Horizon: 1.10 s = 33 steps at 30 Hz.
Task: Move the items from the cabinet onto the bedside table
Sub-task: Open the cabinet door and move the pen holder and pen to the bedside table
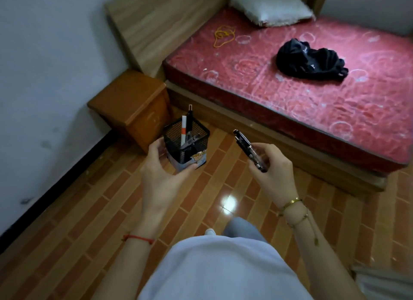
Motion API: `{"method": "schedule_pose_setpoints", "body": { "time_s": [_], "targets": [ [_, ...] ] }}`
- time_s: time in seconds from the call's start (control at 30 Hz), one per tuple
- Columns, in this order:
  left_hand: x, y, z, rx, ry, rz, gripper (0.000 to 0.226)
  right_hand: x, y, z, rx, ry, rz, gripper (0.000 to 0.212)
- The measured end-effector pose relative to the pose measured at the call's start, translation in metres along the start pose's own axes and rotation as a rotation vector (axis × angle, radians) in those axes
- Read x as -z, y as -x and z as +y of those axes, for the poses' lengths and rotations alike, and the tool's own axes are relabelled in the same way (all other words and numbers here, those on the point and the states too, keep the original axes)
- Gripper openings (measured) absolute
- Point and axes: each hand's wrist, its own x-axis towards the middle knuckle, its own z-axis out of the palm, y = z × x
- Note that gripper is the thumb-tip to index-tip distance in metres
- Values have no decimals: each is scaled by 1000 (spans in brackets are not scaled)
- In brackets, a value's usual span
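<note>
My left hand (163, 172) grips a black mesh pen holder (186, 143) with a cartoon picture on its lower part. A white-and-red pen and a dark pen stick up out of the holder. My right hand (271, 170) holds a black pen (247, 149) that points up and to the left. Both hands hover above the floor, in front of the orange-brown wooden bedside table (131, 98), which stands against the wall beside the bed. The table's top is bare. The cabinet is not in view.
A bed with a red patterned mattress (290, 87) fills the right side, with a wooden headboard (156, 22). On the mattress lie a white pillow (272, 7), a yellow cord (223, 35) and black clothing (310, 60). The floor (89, 210) is brown tile.
</note>
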Motion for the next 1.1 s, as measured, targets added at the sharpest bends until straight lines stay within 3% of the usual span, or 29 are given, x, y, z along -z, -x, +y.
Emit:
{"method": "schedule_pose_setpoints", "body": {
  "time_s": [0.33, 0.7, 1.1],
  "targets": [
    [-7, -141, -44, 84, -33, 193, 78, -92, -173, 2, 66, -33, -176, 38],
    [-28, -339, -66, 186, -55, 487, 82, -192, -427, -2, 300, -19, -419, 33],
    [39, -484, -145, 341, -63, 679, 73, -389, -573, -61, 440, -116, -684, 32]
  ]
}}
